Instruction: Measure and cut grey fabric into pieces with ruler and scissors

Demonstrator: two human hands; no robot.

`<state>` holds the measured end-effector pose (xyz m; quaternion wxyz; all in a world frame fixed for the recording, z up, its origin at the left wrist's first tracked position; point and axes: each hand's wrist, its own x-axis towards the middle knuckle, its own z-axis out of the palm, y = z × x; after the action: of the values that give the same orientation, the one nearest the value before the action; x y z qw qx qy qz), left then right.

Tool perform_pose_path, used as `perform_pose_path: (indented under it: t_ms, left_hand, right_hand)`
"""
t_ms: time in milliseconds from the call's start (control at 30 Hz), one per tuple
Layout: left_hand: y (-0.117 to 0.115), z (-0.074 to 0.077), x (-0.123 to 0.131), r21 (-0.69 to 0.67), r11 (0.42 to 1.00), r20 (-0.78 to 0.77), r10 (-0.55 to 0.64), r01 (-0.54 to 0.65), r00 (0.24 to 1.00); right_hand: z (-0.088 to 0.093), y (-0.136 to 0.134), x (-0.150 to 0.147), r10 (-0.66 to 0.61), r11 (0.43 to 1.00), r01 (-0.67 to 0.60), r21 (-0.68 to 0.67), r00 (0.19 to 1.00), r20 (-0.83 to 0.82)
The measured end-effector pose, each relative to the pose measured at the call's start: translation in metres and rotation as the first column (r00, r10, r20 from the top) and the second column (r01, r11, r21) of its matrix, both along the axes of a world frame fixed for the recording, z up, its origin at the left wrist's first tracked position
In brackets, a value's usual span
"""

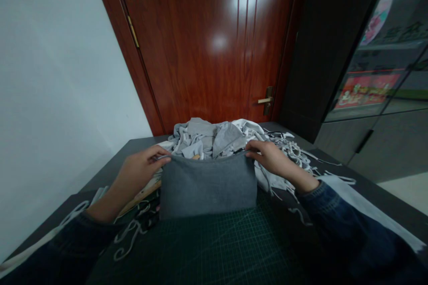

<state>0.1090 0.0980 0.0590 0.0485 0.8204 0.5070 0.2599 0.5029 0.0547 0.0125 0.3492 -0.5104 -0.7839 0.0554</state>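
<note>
A rectangular piece of dark grey fabric (207, 187) hangs between my hands, its top edge sagging slightly in the middle. My left hand (142, 169) pinches its upper left corner between thumb and fingers. At the upper right corner, my right hand (267, 156) grips the same edge in a pinch. The lower edge of the fabric hangs over a green gridded cutting mat (214, 249). Just behind it lies a heap of light grey and white cloth pieces (200, 133), partly hidden by the fabric.
Tangled white cords (294, 151) lie right of the heap. A white strip (371, 209) runs along the dark table's right side. Loose cords (130, 231) lie near my left forearm. Behind the table stands a reddish-brown door (200, 53); a glass-fronted cabinet (374, 71) is at right.
</note>
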Motion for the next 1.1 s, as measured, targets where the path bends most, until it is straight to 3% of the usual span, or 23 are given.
perform_pose_path:
  t_ms: [133,267,433,567,700,800,867,933,1000,1100]
  left_hand:
    - [0.008,-0.003,0.0,-0.084,0.996,0.017,-0.017,0.018,1.0]
    - [0.021,-0.008,0.0,-0.05,0.991,0.114,0.133,-0.128,0.985]
    - [0.029,-0.009,0.007,-0.041,0.994,0.348,0.105,-0.097,0.932]
    - [0.027,-0.005,0.01,-0.125,0.992,0.245,0.029,0.002,0.969]
    - [0.03,-0.002,0.014,-0.112,0.989,0.286,0.122,-0.093,0.95]
    - [0.023,0.001,0.015,-0.045,0.994,0.366,0.109,-0.099,0.924]
    - [0.011,0.0,0.009,0.044,0.997,0.426,0.042,-0.067,0.904]
    - [-0.002,-0.007,-0.005,0.051,0.996,0.41,-0.088,0.073,0.908]
    - [-0.012,-0.024,-0.021,-0.13,0.955,0.281,-0.224,0.268,0.933]
    - [-0.021,-0.061,-0.037,-0.398,0.82,0.06,-0.425,0.412,0.903]
  right_hand:
    - [-0.007,0.006,-0.001,0.041,0.999,-0.041,-0.002,0.996,-0.074]
    - [-0.013,0.019,-0.004,0.009,1.0,-0.007,0.012,0.963,-0.268]
    - [-0.015,0.035,-0.012,-0.025,0.998,0.048,0.043,0.906,-0.422]
    - [-0.021,0.043,-0.012,-0.049,0.997,0.073,0.034,0.881,-0.47]
    - [-0.024,0.052,-0.014,-0.088,0.994,0.11,0.016,0.869,-0.486]
    - [-0.018,0.047,-0.016,-0.099,0.991,0.131,0.031,0.865,-0.492]
    - [-0.012,0.032,-0.014,-0.044,0.995,0.082,0.057,0.87,-0.492]
    - [-0.009,0.011,-0.007,0.124,0.992,-0.1,0.075,0.869,-0.479]
    - [-0.012,-0.008,0.001,0.288,0.937,-0.342,-0.075,0.874,-0.391]
    - [-0.032,-0.024,0.005,0.442,0.794,-0.488,-0.362,0.873,-0.208]
